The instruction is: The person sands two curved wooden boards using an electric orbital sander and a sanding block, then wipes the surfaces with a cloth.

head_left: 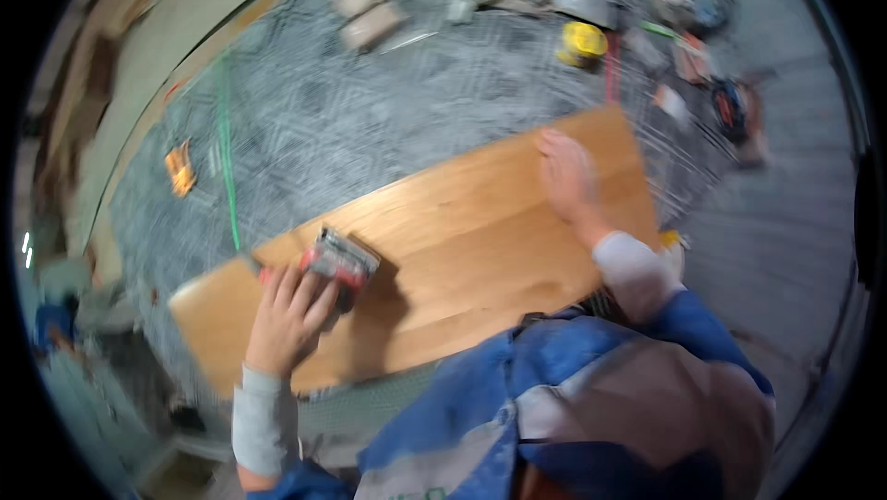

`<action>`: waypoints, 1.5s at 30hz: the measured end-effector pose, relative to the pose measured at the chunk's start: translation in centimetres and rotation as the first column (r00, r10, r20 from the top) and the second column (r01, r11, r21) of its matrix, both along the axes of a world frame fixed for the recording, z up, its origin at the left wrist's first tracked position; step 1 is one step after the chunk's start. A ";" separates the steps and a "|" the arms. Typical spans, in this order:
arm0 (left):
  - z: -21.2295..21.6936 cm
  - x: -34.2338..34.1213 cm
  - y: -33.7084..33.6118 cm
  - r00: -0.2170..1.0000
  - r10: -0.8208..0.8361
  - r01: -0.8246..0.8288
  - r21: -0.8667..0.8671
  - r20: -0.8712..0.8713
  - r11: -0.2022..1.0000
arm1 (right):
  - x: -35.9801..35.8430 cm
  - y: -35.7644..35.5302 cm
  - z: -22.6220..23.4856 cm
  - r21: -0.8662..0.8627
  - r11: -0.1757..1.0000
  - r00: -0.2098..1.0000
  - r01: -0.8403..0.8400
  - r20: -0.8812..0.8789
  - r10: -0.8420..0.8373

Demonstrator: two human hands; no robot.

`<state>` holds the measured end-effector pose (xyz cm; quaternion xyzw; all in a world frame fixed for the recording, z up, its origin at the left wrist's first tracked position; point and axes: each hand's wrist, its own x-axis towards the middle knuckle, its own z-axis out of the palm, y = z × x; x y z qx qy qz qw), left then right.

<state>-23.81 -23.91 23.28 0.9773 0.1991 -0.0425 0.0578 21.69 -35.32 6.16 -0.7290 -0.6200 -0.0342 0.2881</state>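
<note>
A long, light brown wooden board [462, 250] lies slanted in front of me on a grey patterned cover. My left hand [288, 320] is wrapped round a red and grey power sander [344, 258] over the board's left part; whether its base touches the wood I cannot tell. A green cord [226, 158] runs from beside the sander toward the far left. Toward the board's right end, my right hand [568, 176] rests flat on the wood, fingers stretched toward the far edge. Motion blurs both hands somewhat.
An orange glove [180, 169] lies left of the cord. Two pale blocks [370, 15] sit at the far side. A yellow round object [582, 42] and several blurred tools and scraps crowd the far right. Another person [57, 323] shows small at the left rim.
</note>
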 end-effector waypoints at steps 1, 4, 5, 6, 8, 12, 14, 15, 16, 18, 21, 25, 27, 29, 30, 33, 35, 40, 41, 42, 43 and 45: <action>-0.8 0.5 -1.6 1.000 0.025 -0.025 -0.025 0.003 0.999 | -0.3 0.3 -0.2 0.028 1.000 0.999 0.001 -0.041 0.000; -2.2 2.1 -4.5 0.991 0.122 -0.117 -0.069 0.063 0.991 | 0.0 0.2 0.0 -0.044 0.998 0.998 -0.051 -0.041 0.049; -2.6 2.2 -5.0 0.981 0.181 -0.177 -0.061 0.070 0.982 | 0.9 -1.2 0.4 -0.058 0.998 1.000 0.028 0.000 -0.028; -3.7 1.4 -5.3 0.972 0.207 -0.204 -0.034 0.113 0.978 | 1.5 -2.3 0.6 -0.068 0.993 0.995 0.093 0.024 -0.092; -4.7 -0.2 -5.5 0.953 0.258 -0.263 0.014 0.162 0.965 | 3.0 -3.5 0.4 -0.076 0.966 0.969 0.248 0.036 -0.246; -5.6 -2.8 -9.3 0.582 0.741 -0.732 -0.180 0.336 0.657 | 8.8 -8.2 -2.4 -0.061 0.880 0.882 0.471 0.003 -0.472; -12.1 -9.7 -13.4 0.250 0.910 -0.959 -0.043 0.330 0.280 | 10.6 -10.6 -3.2 -0.032 0.877 0.877 0.479 -0.035 -0.480; -13.9 -11.3 -15.0 0.056 0.932 -0.998 0.034 0.359 0.047 | 10.6 -11.0 -3.3 0.007 0.879 0.879 0.476 0.010 -0.476; -16.2 -12.3 -17.0 -0.166 0.942 -0.983 0.031 0.292 -0.183 | 11.0 -11.7 -3.0 -0.027 0.884 0.885 0.466 0.012 -0.466; -17.9 -13.9 -19.7 -0.469 0.882 -0.852 -0.278 0.031 -0.443 | 10.4 -11.4 -2.4 -0.078 0.863 0.867 0.499 0.048 -0.496; -23.1 -18.9 -23.7 -0.356 0.931 -0.685 -0.654 -0.084 -0.321 | 10.6 -9.8 -1.8 -0.176 0.796 0.814 0.580 0.167 -0.556; -24.0 -19.4 -25.0 -0.455 0.881 -0.466 -0.809 -0.128 -0.358 | 11.0 -8.7 0.5 -0.353 0.785 0.860 0.509 0.183 -0.476; -21.7 -16.5 -23.4 -0.557 0.810 -0.389 -0.805 -0.182 -0.448 | 10.1 -8.2 1.3 -0.371 0.785 0.868 0.496 0.180 -0.463; -15.7 -10.9 -19.8 -0.719 0.655 -0.210 -0.826 -0.232 -0.523 | 8.4 -7.3 2.0 -0.389 0.780 0.868 0.490 0.134 -0.478; -15.7 -11.5 -19.3 -0.764 0.612 -0.223 -0.804 -0.207 -0.551 | 7.6 -6.8 2.3 -0.401 0.776 0.867 0.487 0.110 -0.487; -16.6 -13.5 -18.0 -0.786 0.592 -0.269 -0.763 -0.179 -0.588 | 6.9 -5.7 2.4 -0.434 0.794 0.880 0.427 -0.002 -0.474; -16.6 -14.8 -17.0 -0.791 0.591 -0.287 -0.754 -0.162 -0.591 | 5.9 -4.4 2.0 -0.387 0.841 0.916 0.378 0.021 -0.402; -15.0 -16.1 -12.8 -0.759 0.612 -0.146 -0.858 -0.221 -0.492 | 3.5 -0.8 1.3 -0.388 0.834 0.906 0.392 0.004 -0.424; -14.3 -16.3 -12.2 -0.744 0.621 -0.095 -0.880 -0.247 -0.465 | 2.6 0.0 1.4 -0.405 0.824 0.900 0.397 -0.006 -0.436; -14.5 -16.3 -11.3 -0.732 0.632 -0.125 -0.862 -0.254 -0.491 | 2.1 0.8 1.6 -0.419 0.809 0.890 0.412 -0.004 -0.455; -14.3 -16.6 -10.8 -0.723 0.640 -0.157 -0.840 -0.260 -0.520 | 2.0 1.3 1.1 -0.392 0.813 0.889 0.431 0.029 -0.458; -13.9 -17.3 -9.5 -0.700 0.659 -0.227 -0.789 -0.275 -0.571 | 2.6 2.4 -0.6 -0.336 0.815 0.878 0.472 0.095 -0.469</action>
